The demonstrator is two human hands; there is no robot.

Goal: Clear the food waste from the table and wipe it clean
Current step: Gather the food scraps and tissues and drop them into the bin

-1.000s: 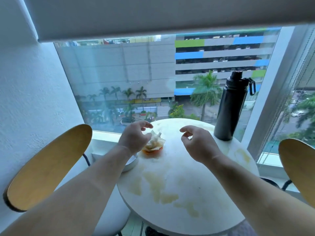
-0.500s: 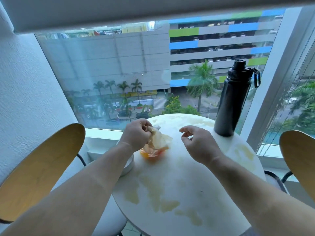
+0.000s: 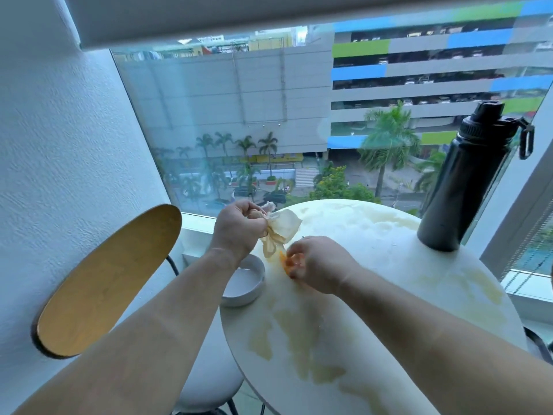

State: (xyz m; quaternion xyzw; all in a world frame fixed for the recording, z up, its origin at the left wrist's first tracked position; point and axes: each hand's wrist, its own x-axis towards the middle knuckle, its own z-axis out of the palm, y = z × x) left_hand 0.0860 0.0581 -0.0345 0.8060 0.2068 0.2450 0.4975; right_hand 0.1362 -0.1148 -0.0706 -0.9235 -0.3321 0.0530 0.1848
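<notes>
Cream crumpled peel (image 3: pixel 279 232) hangs from the left hand (image 3: pixel 238 232), whose grip is clamped on its top. Just below that grip, the right hand (image 3: pixel 318 265) pinches an orange scrap (image 3: pixel 285 262) against the stained desk (image 3: pixel 374 295).

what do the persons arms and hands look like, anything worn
Both forearms are bare up to the bottom edge of the picture: no sleeves show. The left hand and right hand have no gloves, and no watch, bracelet or ring can be seen on the wrists or fingers in view.
</notes>
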